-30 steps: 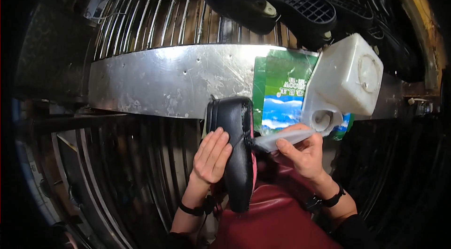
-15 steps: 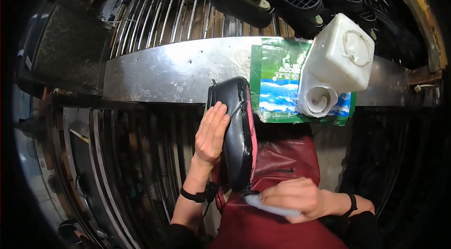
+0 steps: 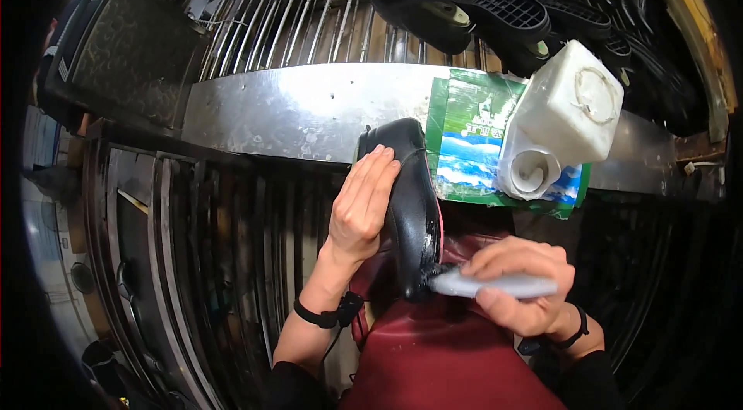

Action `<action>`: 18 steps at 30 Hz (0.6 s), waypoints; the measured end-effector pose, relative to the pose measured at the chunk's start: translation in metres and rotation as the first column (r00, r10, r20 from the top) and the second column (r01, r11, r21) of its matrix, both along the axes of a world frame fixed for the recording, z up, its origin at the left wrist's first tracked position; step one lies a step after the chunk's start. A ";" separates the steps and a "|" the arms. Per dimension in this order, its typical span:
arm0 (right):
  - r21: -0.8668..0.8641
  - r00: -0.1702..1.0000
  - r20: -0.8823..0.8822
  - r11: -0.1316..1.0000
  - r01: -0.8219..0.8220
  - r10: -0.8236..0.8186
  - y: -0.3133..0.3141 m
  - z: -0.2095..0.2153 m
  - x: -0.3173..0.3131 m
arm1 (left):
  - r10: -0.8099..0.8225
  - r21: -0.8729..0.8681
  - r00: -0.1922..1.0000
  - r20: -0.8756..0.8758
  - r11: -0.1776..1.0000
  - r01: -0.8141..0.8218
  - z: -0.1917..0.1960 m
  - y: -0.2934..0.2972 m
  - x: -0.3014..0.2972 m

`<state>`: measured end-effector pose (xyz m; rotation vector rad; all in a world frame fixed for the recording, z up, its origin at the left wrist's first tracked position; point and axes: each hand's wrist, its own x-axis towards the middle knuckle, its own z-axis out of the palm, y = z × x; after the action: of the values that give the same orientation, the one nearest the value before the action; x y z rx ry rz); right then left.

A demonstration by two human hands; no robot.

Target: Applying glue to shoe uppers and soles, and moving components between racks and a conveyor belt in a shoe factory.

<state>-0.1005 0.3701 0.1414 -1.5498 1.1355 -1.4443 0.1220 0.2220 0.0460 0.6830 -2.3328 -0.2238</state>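
A black leather shoe (image 3: 410, 197) is held on its side above my lap, with a pink strip along its sole edge. My left hand (image 3: 362, 205) grips it, its fingers lying flat along the upper and the thumb hidden. My right hand (image 3: 518, 278) is closed around a brush with a pale grey handle (image 3: 487, 284). Its dark bristles touch the lower right edge of the shoe, where a wet, whitish streak shows. To the right, a cut white plastic container (image 3: 573, 108) lies tilted, its round mouth facing me.
The container rests on a green and blue printed sheet (image 3: 468, 170) over a metal ledge (image 3: 302, 112). Behind it, black soles (image 3: 503, 7) and shoes lie on a rack of metal bars (image 3: 302, 15). Dark slatted racks stand at the left. A red apron (image 3: 441, 356) covers my lap.
The brush has moved up and slightly right along the shoe's edge. My left hand has turned the shoe, so less of the pink strip shows.
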 end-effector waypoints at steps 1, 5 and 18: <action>-0.040 0.999 -0.026 0.998 -0.042 0.041 -0.002 0.006 -0.002 | 0.004 -0.005 1.000 -0.002 1.000 -0.004 0.003 -0.002 0.000; -0.061 0.984 -0.106 0.987 -0.149 0.142 -0.015 0.033 -0.011 | 0.011 0.070 1.000 0.022 0.997 -0.013 0.017 -0.012 -0.005; -0.312 0.942 -0.307 0.921 -0.233 0.135 -0.115 0.072 -0.038 | 0.018 0.481 0.999 0.033 0.876 -0.032 0.070 -0.088 -0.016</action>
<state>-0.1383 0.2555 0.2137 -2.1042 0.8868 -1.3754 0.1061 0.1344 0.1163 0.9566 -2.3054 -0.8096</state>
